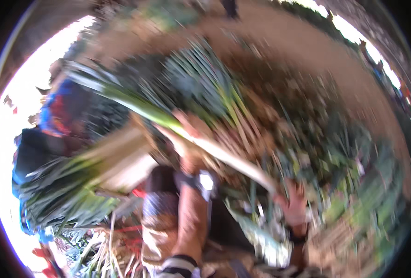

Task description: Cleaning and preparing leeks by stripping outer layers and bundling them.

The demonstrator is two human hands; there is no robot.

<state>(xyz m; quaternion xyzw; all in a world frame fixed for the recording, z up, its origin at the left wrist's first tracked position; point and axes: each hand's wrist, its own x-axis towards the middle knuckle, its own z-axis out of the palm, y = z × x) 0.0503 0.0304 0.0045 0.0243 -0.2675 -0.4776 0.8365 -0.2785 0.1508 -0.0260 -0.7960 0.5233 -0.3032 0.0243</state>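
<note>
Smooth, faintly glossy leek (233, 160), soft cloth sleeve (180, 266), shiny watch face (206, 180), matt earthen ground (279, 32).

Counted one left hand (186, 132), one right hand (294, 207), one long leek (233, 160), one stacked leek bundle (124, 155), one fanned leek bunch (200, 81), one watch (206, 181), one dark wristband (298, 238) — can't count scattered greens (337, 157), too blurred.

Piled greens (374, 194) on brown ground (298, 39)

Left hand (186, 134) grips a leek (231, 160); right hand (294, 206) splayed by its white end.
</note>
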